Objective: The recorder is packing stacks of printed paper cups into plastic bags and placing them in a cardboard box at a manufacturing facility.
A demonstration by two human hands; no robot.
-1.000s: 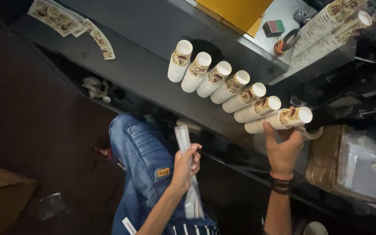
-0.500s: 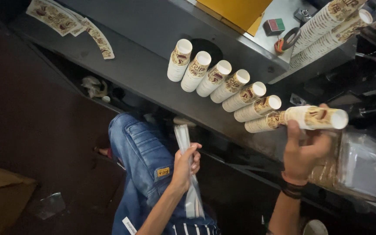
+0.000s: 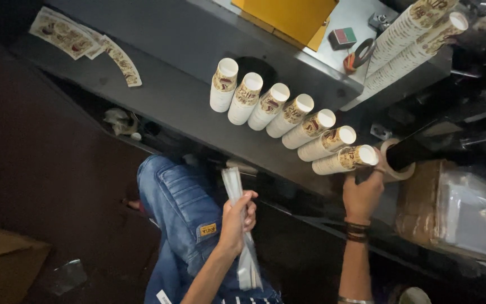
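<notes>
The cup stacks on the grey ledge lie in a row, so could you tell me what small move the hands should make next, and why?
Probably slide the right hand around the nearest cup stack and grip it. That hand sits at the stack's near end, while the left hand holds a clear plastic sleeve upright and seemingly empty, beside the blue jeans.

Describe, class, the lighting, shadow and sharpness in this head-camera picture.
Head view: the paper cup stacks on the grey shelf are brightly lit and sharp; the floor at left lies in deep shadow; the plastic sleeve in the left hand looks slightly soft.
</notes>
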